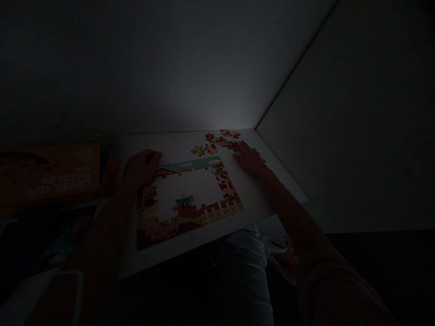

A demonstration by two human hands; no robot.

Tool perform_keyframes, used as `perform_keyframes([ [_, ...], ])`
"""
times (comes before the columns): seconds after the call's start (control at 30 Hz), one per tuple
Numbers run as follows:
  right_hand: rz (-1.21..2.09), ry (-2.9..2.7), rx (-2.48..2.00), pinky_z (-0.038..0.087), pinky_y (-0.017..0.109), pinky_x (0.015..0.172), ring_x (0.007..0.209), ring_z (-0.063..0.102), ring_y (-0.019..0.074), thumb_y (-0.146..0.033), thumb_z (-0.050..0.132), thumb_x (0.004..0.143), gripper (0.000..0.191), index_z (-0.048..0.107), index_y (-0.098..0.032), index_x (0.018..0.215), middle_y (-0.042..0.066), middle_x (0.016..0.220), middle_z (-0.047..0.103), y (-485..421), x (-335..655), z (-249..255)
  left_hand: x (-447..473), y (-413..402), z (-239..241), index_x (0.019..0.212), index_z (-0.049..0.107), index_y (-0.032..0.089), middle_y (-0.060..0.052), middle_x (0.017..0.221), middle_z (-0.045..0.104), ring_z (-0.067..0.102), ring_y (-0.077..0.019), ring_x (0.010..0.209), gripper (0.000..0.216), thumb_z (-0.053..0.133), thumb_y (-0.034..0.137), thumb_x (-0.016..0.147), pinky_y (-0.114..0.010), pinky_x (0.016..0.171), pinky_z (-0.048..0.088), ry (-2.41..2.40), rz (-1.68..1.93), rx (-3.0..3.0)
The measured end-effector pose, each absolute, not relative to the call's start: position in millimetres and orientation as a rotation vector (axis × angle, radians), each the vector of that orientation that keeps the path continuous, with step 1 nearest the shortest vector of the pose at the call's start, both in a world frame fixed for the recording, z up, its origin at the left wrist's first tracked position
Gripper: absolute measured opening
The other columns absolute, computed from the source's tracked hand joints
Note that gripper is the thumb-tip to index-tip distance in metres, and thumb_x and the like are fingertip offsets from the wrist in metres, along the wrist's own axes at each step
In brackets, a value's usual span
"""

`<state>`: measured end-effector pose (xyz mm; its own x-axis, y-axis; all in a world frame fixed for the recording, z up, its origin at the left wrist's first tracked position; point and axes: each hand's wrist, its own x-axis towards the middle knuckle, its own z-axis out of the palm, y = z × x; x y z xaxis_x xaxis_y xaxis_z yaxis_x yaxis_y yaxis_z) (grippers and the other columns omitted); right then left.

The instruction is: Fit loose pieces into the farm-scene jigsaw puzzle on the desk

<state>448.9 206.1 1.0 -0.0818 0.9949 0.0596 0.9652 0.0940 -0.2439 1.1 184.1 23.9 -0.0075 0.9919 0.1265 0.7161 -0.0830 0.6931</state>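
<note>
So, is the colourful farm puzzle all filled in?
No, partly filled: the colourful farm puzzle has joined edges, but a big white gap shows inside.

puzzle (193,222): multicol. print | loose pcs (224,142): red/grn | box (64,167): prob. orange

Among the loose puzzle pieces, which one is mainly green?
The leftmost loose piece, nearest the left hand; it looks yellow-green, while the other clearly visible loose pieces look mainly red or pink.
</note>
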Motion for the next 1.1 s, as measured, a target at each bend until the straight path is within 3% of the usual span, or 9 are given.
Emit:
perform_keyframes([
  [0.17, 0.21, -2.242, -1.958, 0.017, 0.058, 0.14, 0.171, 0.021, 0.0352, -0.069, 0.037, 0.109, 0.083, 0.036, -0.021, 0.177, 0.012, 0.185, 0.026, 198.9, 436.7, -0.6, 1.3, 184.9, 25.5, 0.107, 0.073, 0.024, -0.008, 0.111, 0.079, 0.072, -0.0297, 0.103, 0.041, 0.054, 0.06, 0.098, -0.034, 0.083, 0.054, 1.775, 0.869, 1.825],
  [0.37, 0.179, -2.246, -1.986, 0.025, 0.064, 0.138, 0.169, 0.028, 0.0364, -0.066, 0.045, 0.106, 0.072, 0.045, -0.036, 0.172, 0.004, 0.18, 0.037, 144.2, 458.6, 7.5, -4.1, 190.3, 13.5, 0.112, 0.075, 0.022, -0.011, 0.114, 0.079, 0.073, -0.0305, 0.105, 0.043, 0.053, 0.058, 0.102, -0.038, 0.088, 0.054, 1.712, 0.894, 1.877],
  [0.5, 0.171, -2.234, -1.935, 0.028, 0.064, 0.137, 0.167, 0.033, 0.0363, -0.064, 0.046, 0.106, 0.074, 0.045, -0.03, 0.172, 0.007, 0.18, 0.037, 148.6, 457.5, 13.8, -2.2, 188.1, 15.1, 0.113, 0.075, 0.022, -0.01, 0.117, 0.08, 0.073, -0.0301, 0.107, 0.043, 0.054, 0.059, 0.102, -0.037, 0.089, 0.053, 1.725, 0.899, 1.858],
  [0.67, 0.237, -2.315, -1.759, 0.029, 0.053, 0.138, 0.167, 0.035, 0.0332, -0.066, 0.041, 0.11, 0.08, 0.039, -0.019, 0.175, 0.012, 0.18, 0.036, 209.4, 424.1, 9.7, 3.7, 180.9, 27.4, 0.108, 0.072, 0.024, -0.007, 0.111, 0.08, 0.071, -0.029, 0.103, 0.043, 0.053, 0.061, 0.1, -0.033, 0.08, 0.053, 1.767, 0.846, 1.824],
  [0.83, 0.188, -2.324, -1.715, 0.025, 0.049, 0.139, 0.169, 0.03, 0.0269, -0.061, 0.031, 0.113, 0.077, 0.038, -0.017, 0.175, 0.01, 0.181, 0.034, 262.4, 396.7, 2.7, 3.5, 180.0, 27.8, 0.107, 0.073, 0.024, -0.008, 0.111, 0.079, 0.071, -0.0286, 0.101, 0.041, 0.053, 0.058, 0.1, -0.034, 0.083, 0.051, 1.755, 0.879, 1.828],
  [1.1, 0.183, -2.284, -1.977, 0.014, 0.06, 0.14, 0.171, 0.022, 0.0389, -0.067, 0.04, 0.112, 0.088, 0.028, -0.012, 0.179, 0.015, 0.184, 0.022, 234.7, 416.1, -9.9, 5.0, 180.4, 28.2, 0.107, 0.073, 0.024, -0.007, 0.108, 0.079, 0.071, -0.0276, 0.099, 0.038, 0.055, 0.056, 0.1, -0.034, 0.082, 0.051, 1.781, 0.846, 1.815],
])
